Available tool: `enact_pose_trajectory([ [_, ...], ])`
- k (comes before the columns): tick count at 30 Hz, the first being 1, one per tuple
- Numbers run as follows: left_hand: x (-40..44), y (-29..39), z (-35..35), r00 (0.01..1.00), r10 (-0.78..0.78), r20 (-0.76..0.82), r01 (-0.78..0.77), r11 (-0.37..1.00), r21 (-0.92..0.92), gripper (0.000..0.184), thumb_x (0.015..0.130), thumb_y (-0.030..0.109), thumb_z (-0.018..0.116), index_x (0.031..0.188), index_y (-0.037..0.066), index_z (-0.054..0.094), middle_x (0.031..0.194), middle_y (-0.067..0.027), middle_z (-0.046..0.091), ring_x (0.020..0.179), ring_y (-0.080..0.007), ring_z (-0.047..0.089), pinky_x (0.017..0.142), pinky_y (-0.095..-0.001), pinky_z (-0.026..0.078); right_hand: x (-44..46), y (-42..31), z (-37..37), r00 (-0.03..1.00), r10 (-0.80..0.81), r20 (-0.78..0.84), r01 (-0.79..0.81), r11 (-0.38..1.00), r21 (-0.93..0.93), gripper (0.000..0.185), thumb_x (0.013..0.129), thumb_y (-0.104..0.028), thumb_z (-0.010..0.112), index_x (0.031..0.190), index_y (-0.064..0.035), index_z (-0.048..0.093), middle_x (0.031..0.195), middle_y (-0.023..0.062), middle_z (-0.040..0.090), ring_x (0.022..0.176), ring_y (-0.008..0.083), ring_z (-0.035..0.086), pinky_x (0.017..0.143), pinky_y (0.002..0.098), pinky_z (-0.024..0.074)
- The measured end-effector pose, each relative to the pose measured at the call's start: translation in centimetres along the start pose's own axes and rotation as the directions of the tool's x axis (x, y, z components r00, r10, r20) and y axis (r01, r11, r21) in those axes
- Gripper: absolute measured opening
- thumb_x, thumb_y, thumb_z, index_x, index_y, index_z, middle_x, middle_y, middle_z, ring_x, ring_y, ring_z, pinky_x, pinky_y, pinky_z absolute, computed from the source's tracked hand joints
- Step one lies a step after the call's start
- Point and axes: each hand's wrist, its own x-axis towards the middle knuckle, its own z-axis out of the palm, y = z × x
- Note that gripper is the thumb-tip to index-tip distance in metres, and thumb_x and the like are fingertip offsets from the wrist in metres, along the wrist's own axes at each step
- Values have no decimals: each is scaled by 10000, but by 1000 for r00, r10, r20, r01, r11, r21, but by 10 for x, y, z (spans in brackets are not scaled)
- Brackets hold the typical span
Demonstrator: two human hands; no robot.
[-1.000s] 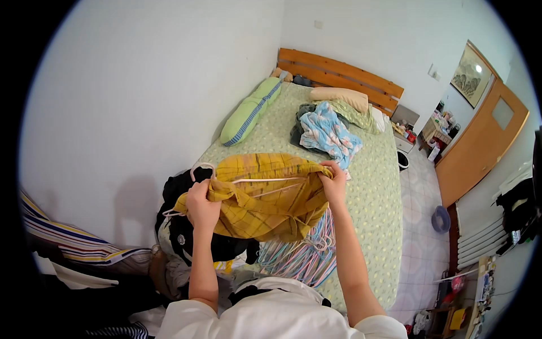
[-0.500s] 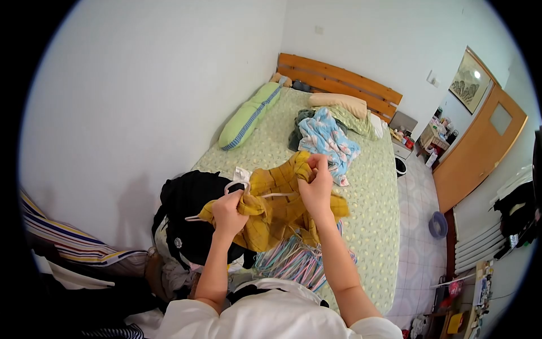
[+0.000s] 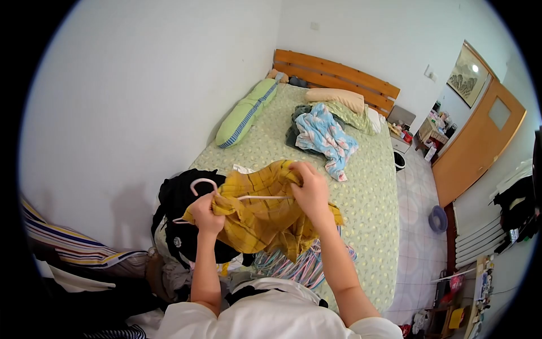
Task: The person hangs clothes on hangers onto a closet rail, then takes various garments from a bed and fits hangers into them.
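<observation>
A yellow plaid shirt point(image 3: 257, 217) hangs bunched between my two hands above the bed. My left hand point(image 3: 206, 213) is closed on its collar area, together with the neck of a pale hanger point(image 3: 203, 182). The hanger's hook sticks up above that hand, one end pokes out to the left, and its bar shows across the shirt's opening. My right hand point(image 3: 309, 189) pinches the upper right part of the shirt. Below the shirt, many pastel hangers point(image 3: 293, 264) lie in a pile on the bed. Black clothing point(image 3: 175, 212) is heaped to the left.
The bed point(image 3: 367, 226) carries a blue patterned garment point(image 3: 324, 133), a long green pillow point(image 3: 245, 113) and a beige pillow point(image 3: 336, 100) near the headboard point(image 3: 339, 72). Striped fabric point(image 3: 73, 243) is at left. On the floor at right stands a purple basin point(image 3: 437, 219).
My right hand moved inward from the shirt's far right edge and gathered the cloth. My left hand shifted right, then back left, still gripping. The shirt is now more bunched.
</observation>
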Motion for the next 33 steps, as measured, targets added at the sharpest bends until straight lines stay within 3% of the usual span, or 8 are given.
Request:
enact_pose_trajectory([
  [4, -6, 17, 17, 990, 133, 50, -137, 988, 76, 124, 661, 95, 656, 719, -1, 605, 607, -158, 548, 568, -357, 558, 493, -400, 401, -7, -20, 18, 997, -64, 44, 61, 996, 67, 381, 631, 46, 619, 987, -85, 583, 913, 109, 601, 764, 325, 603, 649, 373, 496],
  [10, -14, 26, 35, 998, 50, 43, -52, 998, 44, 140, 701, 118, 671, 711, 8, 586, 599, -149, 527, 559, -359, 539, 484, -401, 386, -28, -36, 43, 983, -171, 66, 170, 985, 27, 346, 693, -54, 641, 1030, -98, 578, 851, 85, 525, 688, 308, 585, 571, 380, 490],
  [13, -16, 24, 34, 996, -70, 50, 70, 997, -12, 116, 723, 95, 656, 742, -4, 599, 620, -156, 557, 577, -366, 554, 495, -372, 405, -36, -32, 39, 987, -118, 112, 112, 992, 60, 474, 686, -29, 648, 1145, -119, 570, 932, 96, 545, 820, 299, 575, 678, 368, 493],
  [19, -13, 9, 29, 963, -268, 39, 270, 945, -185, 90, 782, 46, 608, 799, -42, 609, 624, -156, 589, 558, -216, 604, 530, -297, 423, -48, -20, 16, 971, -215, 106, 220, 975, -37, 563, 761, -54, 612, 1302, -69, 456, 1231, 120, 521, 1059, 322, 476, 913, 390, 402],
  [20, -13, 5, 29, 970, -243, 18, 241, 942, -233, 88, 805, 32, 586, 793, -55, 599, 591, -121, 572, 567, -120, 564, 531, -285, 409, -52, -13, 14, 979, -163, 123, 166, 986, -16, 581, 727, 27, 574, 1291, -47, 455, 1310, 135, 474, 1140, 330, 456, 976, 407, 374],
  [24, -11, 1, 28, 950, -312, 7, 301, 909, -287, 75, 785, -11, 546, 774, -68, 592, 603, -59, 576, 593, -72, 506, 563, -254, 411, -62, 18, 12, 996, -80, 44, 74, 987, 141, 665, 632, 152, 458, 1276, -15, 448, 1352, 140, 423, 1243, 344, 393, 1053, 421, 320],
  [28, -10, 2, 31, 938, -345, 25, 331, 872, -361, 73, 778, -18, 541, 767, -67, 594, 618, -50, 584, 601, -73, 513, 574, -252, 417, -54, 27, 3, 989, -145, 25, 145, 921, -362, 597, 666, 150, 527, 1229, -50, 518, 1297, 120, 471, 1182, 338, 423, 991, 409, 375],
  [33, -6, -4, 29, 955, -297, 25, 286, 890, -354, 73, 775, -15, 543, 763, -66, 594, 628, -52, 595, 601, -77, 518, 578, -250, 420, -44, 72, -12, 976, -185, -112, 166, 973, -159, 476, 714, 120, 569, 1153, -63, 588, 1214, 122, 518, 1071, 310, 516, 884, 390, 452],
])
